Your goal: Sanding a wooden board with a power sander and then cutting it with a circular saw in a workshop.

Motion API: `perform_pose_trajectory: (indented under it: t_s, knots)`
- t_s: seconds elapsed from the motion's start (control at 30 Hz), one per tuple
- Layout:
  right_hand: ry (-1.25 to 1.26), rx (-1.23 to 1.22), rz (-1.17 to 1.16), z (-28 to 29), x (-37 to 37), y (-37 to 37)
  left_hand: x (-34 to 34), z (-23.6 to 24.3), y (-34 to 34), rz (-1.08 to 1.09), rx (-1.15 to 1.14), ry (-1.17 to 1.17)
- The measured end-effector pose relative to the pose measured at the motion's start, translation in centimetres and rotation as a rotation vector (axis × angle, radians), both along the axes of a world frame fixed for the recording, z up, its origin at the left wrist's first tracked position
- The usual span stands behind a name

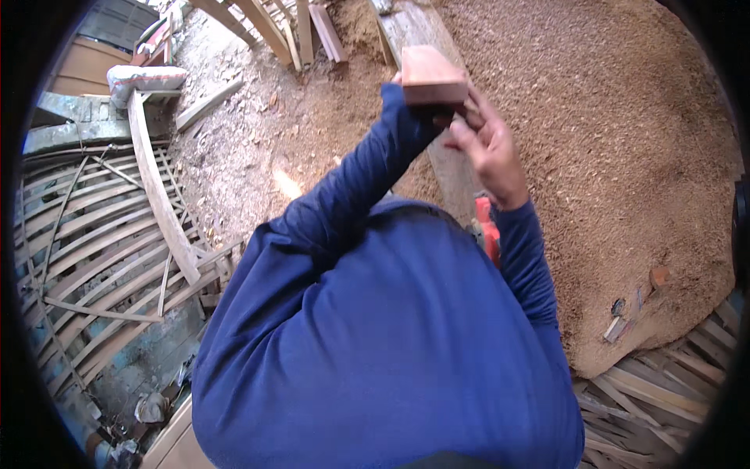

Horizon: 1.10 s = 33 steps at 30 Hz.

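A person in a blue shirt holds a small red-brown wood block (432,76) up high, near the top middle of the frame. The right hand (488,144) is just under the block and to its right. Its fingers (467,117) curl up and touch the block's bottom edge, so it grips the block from below. The left hand is hidden behind the block. Only the blue left sleeve (367,172) shows, going up to the block, so I cannot tell if that hand is open or closed.

The block looks hard and stiff, with flat sides and sharp corners. It looks light enough to hold up with one hand. The wood seems dry and a bit rough, so it should not slip much. A good place to hold it is on two flat sides, across from each other.

Below the block lies a long grey plank (426,47) on a big pile of sawdust (625,141). An orange tool (487,227) peeks out by the right arm. Curved wood ribs (101,234) fill the left of the frame.
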State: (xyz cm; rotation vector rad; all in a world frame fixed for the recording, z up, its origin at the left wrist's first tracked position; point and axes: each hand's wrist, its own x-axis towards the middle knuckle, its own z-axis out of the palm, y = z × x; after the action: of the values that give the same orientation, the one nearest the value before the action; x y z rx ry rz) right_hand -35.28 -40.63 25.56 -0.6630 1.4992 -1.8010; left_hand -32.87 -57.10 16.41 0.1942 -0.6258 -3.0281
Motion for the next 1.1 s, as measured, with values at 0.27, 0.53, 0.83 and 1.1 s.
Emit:
perform_pose_trajectory:
  t_s: [0.27, 0.53, 0.83, 1.1]
  knots:
    - [-0.033, 0.002, -0.04, 1.0, -1.0, -1.3, -0.4, 1.1, 0.0, 0.332, -1.095, 0.309]
    - [-0.011, 0.009, -0.042, 1.0, -1.7, -1.3, -1.3, 0.4, -0.2, 0.311, -0.819, 0.151]
    - [0.99, 0.557, -0.433, -1.6, -0.7, -2.3, -4.2, -6.5, 1.7, 0.202, 0.17, -0.039]
    - [1.0, 0.651, -0.31, -11.7, -1.8, -3.3, -2.6, -19.7, 0.8, 0.274, 0.088, -0.229]
